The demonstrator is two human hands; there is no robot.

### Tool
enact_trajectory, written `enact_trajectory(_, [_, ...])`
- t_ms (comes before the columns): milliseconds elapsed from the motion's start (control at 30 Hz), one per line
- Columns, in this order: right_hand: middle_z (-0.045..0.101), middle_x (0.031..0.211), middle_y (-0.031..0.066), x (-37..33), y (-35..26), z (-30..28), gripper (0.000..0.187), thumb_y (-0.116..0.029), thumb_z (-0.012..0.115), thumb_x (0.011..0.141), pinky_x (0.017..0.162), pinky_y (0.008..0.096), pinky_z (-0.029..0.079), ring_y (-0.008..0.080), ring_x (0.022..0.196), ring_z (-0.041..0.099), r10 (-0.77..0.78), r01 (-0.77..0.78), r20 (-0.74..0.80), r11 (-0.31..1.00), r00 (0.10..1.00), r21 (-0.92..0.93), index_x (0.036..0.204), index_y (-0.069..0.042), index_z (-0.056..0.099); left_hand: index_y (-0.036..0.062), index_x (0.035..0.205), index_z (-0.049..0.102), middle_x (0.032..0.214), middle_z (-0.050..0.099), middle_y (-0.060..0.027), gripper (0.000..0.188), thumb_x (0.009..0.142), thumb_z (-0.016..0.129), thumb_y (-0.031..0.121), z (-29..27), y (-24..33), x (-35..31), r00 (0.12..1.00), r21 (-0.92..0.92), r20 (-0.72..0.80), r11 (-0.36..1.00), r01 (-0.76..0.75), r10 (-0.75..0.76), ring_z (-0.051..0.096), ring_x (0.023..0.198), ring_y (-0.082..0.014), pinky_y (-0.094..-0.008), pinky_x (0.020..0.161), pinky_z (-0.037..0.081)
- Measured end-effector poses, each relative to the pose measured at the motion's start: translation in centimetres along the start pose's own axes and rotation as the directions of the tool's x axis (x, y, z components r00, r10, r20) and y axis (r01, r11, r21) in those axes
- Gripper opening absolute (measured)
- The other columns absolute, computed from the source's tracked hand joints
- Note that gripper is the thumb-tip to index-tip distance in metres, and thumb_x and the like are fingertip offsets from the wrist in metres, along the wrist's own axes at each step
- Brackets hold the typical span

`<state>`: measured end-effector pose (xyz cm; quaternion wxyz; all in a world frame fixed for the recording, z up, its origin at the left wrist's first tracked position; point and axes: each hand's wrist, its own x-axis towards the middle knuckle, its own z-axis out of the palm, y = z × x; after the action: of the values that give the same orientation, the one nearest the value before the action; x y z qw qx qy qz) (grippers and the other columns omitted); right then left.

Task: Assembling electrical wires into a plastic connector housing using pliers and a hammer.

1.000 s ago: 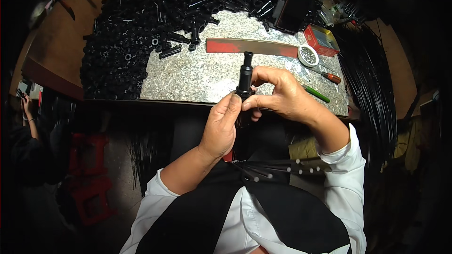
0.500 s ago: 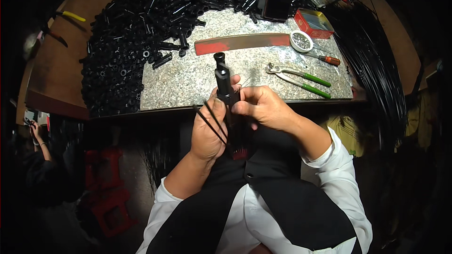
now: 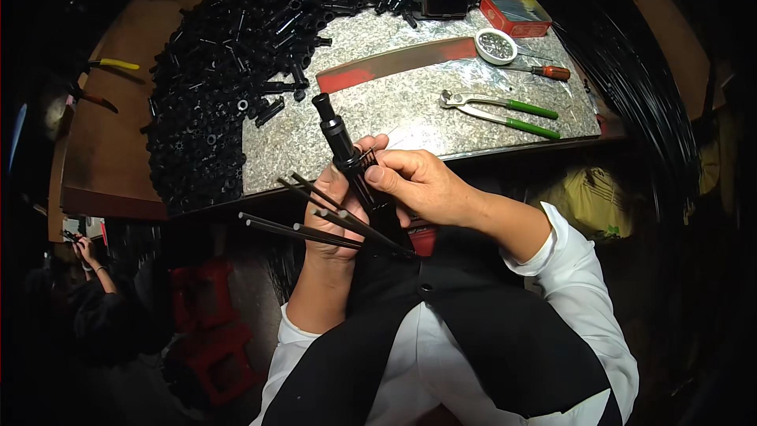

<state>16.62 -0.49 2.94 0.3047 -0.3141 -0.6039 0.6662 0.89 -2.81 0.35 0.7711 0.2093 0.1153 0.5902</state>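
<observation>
A black umbrella frame point(image 3: 339, 140), with a stepped cylindrical end, leans up and to the left in front of my body. My left hand point(image 3: 333, 188) is closed around its shaft from the left. Several thin black ribs point(image 3: 315, 225) fan out to the left across that wrist. On the other side, the thumb and fingers of my right hand point(image 3: 422, 185) pinch the frame beside a row of small rib ends point(image 3: 368, 158) just below its collar. What lies under the right fingertips is hidden. The lower end of the frame rests against my dark vest.
A heap of black tubular parts point(image 3: 229, 71) covers the table's left. A red-grey strip point(image 3: 394, 65), green-handled pincers point(image 3: 505, 110), a white bowl of small metal pieces point(image 3: 496, 46), a screwdriver point(image 3: 550, 72) and a red tin point(image 3: 516, 28) lie beyond. Long black rods point(image 3: 631, 71) hang at right.
The top of the frame has tilted to the left, and more ribs now spread out on the left side. Both hands keep their hold. The whole view has shifted slightly.
</observation>
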Motion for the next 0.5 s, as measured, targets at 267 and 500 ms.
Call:
enact_trajectory(267, [0.053, 0.063, -0.0002, 0.13, 0.01, -0.06, 0.035, -0.033, 0.049, 0.097, 0.042, 0.0209, 0.042, 0.0079, 0.045, 0.053, 0.028, -0.028, 0.014, 0.999, 1.0, 0.046, 0.081, -0.003, 0.057, -0.0056, 0.122, 0.052, 0.132, 0.045, -0.0246, 0.035, 0.094, 0.052, 0.016, -0.66, -0.03, -0.07, 0.995, 0.096, 0.072, 0.992, -0.08, 0.073, 0.052, 0.116, -0.0328, -0.0446, 0.086, 0.055])
enact_trajectory(500, [0.051, 0.069, -0.0009, 0.25, 0.04, -0.55, 0.036, -0.034, 0.051, 0.096, 0.044, 0.0195, 0.045, 0.0084, 0.049, 0.055, 0.041, -0.05, 0.087, 0.993, 0.995, 0.105, 0.082, -0.002, 0.057, -0.004, 0.121, 0.054, 0.13, 0.05, -0.0225, 0.033, 0.095, 0.05, 0.015, -0.72, -0.04, 0.1, 0.989, 0.18, 0.089, 0.975, -0.13, 0.115, 0.046, 0.124, -0.0344, -0.0468, 0.102, 0.042])
